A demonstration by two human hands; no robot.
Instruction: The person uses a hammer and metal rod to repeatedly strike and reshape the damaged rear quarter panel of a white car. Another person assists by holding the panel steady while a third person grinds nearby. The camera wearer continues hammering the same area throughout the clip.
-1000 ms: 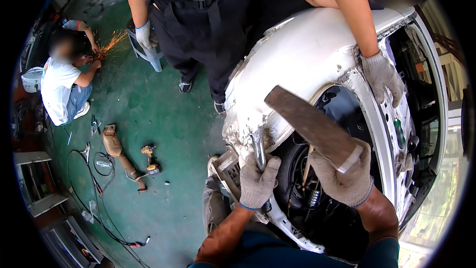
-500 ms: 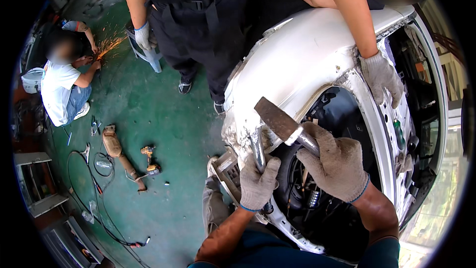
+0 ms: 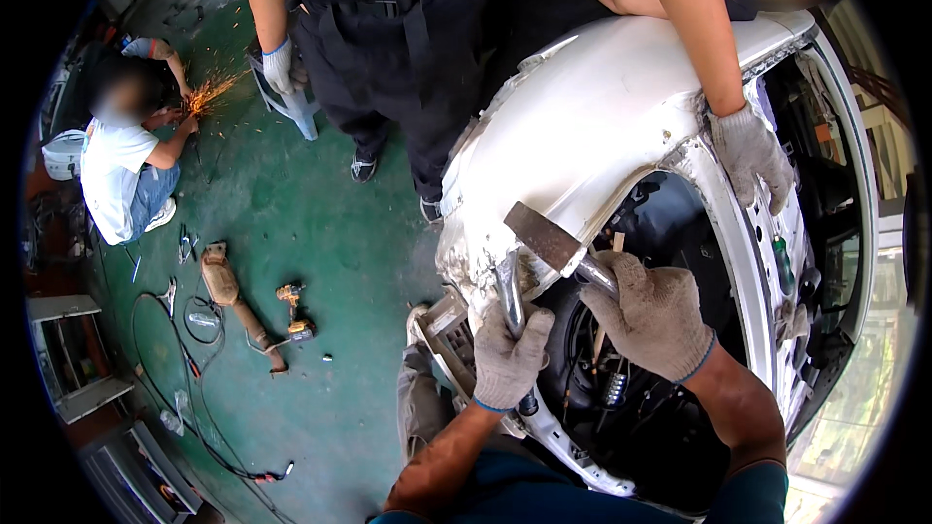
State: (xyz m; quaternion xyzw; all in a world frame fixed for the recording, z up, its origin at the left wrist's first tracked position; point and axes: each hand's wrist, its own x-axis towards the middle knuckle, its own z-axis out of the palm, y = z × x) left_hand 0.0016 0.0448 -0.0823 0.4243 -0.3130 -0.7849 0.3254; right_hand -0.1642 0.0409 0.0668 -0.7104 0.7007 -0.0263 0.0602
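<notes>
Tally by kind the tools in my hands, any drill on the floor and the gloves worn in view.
Hammer: 1, in your right hand
Metal bar: 1, in your left hand
Drill: 1
Worn gloves: 4, two on you
Total: 7

Bright daylight washes out the pale background (image 3: 843, 451) far right of the fingers (image 3: 631, 277) of the right hand (image 3: 655, 318). Beyond them a white car panel (image 3: 592, 87) gleams; below, the car's interior (image 3: 670, 437) falls into deep shadow. A steel bar (image 3: 509, 291) glints at the left hand's (image 3: 509, 354) fingers. Sparks (image 3: 209, 97) glow farther left. Two heads (image 3: 124, 95) are blurred; fisheye curvature bends edges toward a black rim.
</notes>
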